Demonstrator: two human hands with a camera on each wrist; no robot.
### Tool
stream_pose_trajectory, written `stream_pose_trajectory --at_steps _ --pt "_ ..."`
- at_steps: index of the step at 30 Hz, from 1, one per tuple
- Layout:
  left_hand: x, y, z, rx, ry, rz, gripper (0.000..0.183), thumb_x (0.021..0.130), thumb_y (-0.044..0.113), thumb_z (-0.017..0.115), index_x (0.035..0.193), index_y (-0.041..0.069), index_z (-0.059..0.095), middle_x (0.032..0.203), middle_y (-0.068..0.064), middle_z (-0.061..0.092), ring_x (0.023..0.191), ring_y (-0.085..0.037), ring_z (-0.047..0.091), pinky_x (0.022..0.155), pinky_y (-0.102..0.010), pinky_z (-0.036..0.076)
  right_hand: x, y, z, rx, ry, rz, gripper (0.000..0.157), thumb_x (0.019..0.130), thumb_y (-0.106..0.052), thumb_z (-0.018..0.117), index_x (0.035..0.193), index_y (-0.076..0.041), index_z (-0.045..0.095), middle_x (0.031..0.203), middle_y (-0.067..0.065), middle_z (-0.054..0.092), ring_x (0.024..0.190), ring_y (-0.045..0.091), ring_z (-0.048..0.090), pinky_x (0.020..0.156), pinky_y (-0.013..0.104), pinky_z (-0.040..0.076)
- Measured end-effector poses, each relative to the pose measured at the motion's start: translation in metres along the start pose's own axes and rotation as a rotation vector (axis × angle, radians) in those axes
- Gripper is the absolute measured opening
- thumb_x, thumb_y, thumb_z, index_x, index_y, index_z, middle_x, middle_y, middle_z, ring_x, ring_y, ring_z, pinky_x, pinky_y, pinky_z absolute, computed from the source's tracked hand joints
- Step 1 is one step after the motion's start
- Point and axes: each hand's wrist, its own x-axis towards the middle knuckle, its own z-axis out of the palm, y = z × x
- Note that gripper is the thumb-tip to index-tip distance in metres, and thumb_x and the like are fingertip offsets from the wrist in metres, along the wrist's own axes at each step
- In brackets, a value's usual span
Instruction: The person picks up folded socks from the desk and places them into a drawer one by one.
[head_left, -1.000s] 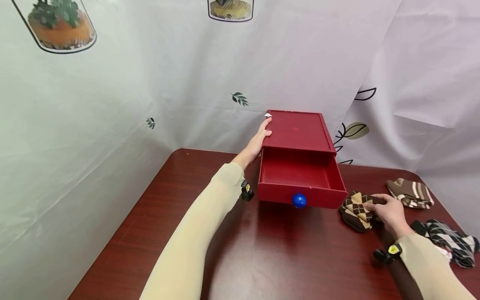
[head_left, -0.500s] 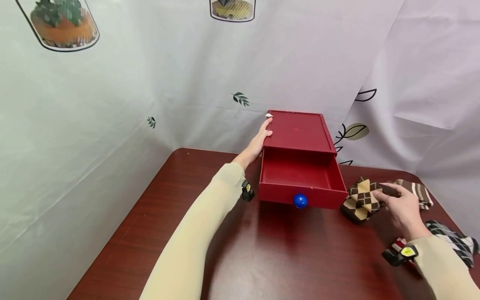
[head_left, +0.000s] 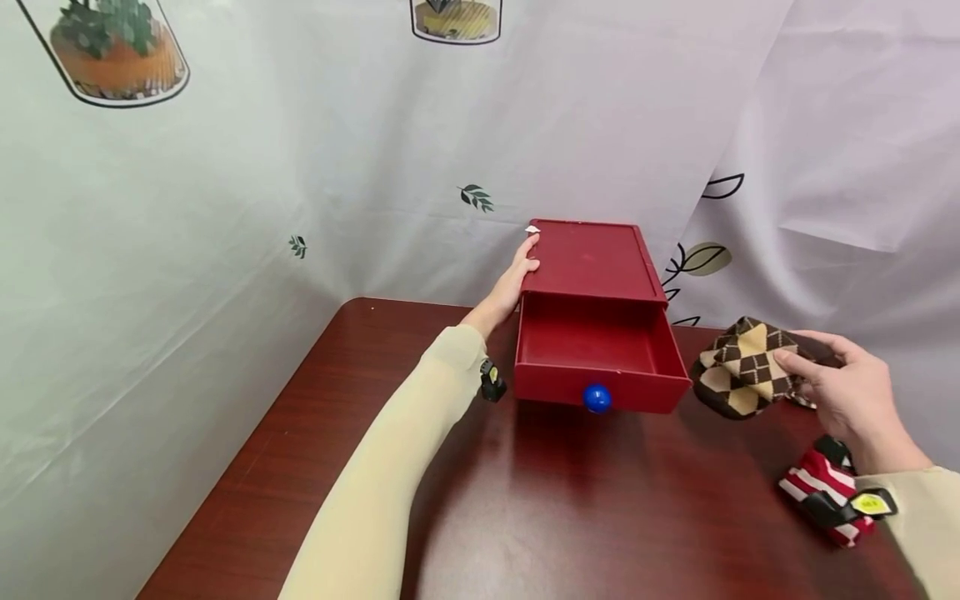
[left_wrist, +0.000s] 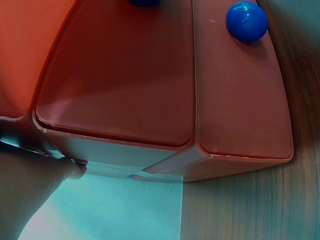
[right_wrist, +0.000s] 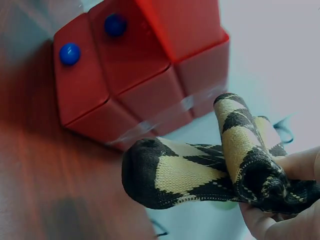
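Near the open red drawer (head_left: 547, 385), the right hand (head_left: 862, 396) holds argyle socks (head_left: 750, 364).

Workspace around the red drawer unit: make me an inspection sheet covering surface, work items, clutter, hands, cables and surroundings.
Surface: glossy red-brown table, wood-grained.
Work items: red drawer unit, upper drawer pulled open; brown-and-tan argyle socks held up to its right.
Clutter: red-and-white striped bundle on the table, partly hidden by the right wrist camera.
Hands: left hand touches the unit's left edge; right hand pinches the argyle socks.
Cables: nothing seen.
Surroundings: pale backdrop with printed plants and leaves, creased in places.
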Motion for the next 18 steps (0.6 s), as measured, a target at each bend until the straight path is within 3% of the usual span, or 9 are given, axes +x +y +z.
stream_pose_trajectory --at_steps 6,9,13,18 --pt "0.007 -0.009 -0.004 -0.025 0.009 0.004 0.058 0.094 0.013 0.028 0.150 0.015 0.012 0.154 -0.003 0.011 0.135 -0.018 0.019 0.107 -0.036 0.018 -0.007 -0.022 0.004 -0.068 0.002 -0.037 0.035 0.074 -0.002 0.075 0.104 -0.019 0.070 0.083 -0.006 0.060 0.058 0.007 0.056 0.043 0.021 0.044" --pt "0.014 -0.019 -0.006 -0.019 0.029 0.009 0.057 0.094 0.015 0.029 0.150 0.018 0.015 0.153 0.000 0.013 0.134 -0.016 0.020 0.107 -0.035 0.018 -0.011 -0.029 0.007 -0.111 0.008 -0.052 0.037 0.074 -0.004 0.076 0.107 -0.020 0.069 0.083 -0.008 0.060 0.052 0.006 0.053 0.040 0.021 0.040" --pt "0.019 -0.027 -0.006 -0.004 0.051 0.014 0.057 0.094 0.019 0.030 0.149 0.023 0.017 0.152 0.004 0.016 0.133 -0.013 0.023 0.106 -0.035 0.020 -0.016 -0.036 0.010 -0.054 -0.015 -0.075 0.037 0.076 0.001 0.073 0.107 -0.016 0.069 0.077 -0.006 0.062 0.046 0.006 0.048 0.037 0.019 0.036" --pt "0.017 -0.024 -0.004 -0.007 0.049 0.019 0.057 0.094 0.019 0.031 0.149 0.022 0.017 0.152 0.003 0.017 0.132 -0.014 0.024 0.106 -0.035 0.021 -0.020 -0.042 0.018 0.097 -0.089 -0.113 0.039 0.077 0.012 0.065 0.111 -0.008 0.067 0.082 0.000 0.065 0.051 0.007 0.050 0.039 0.018 0.036"
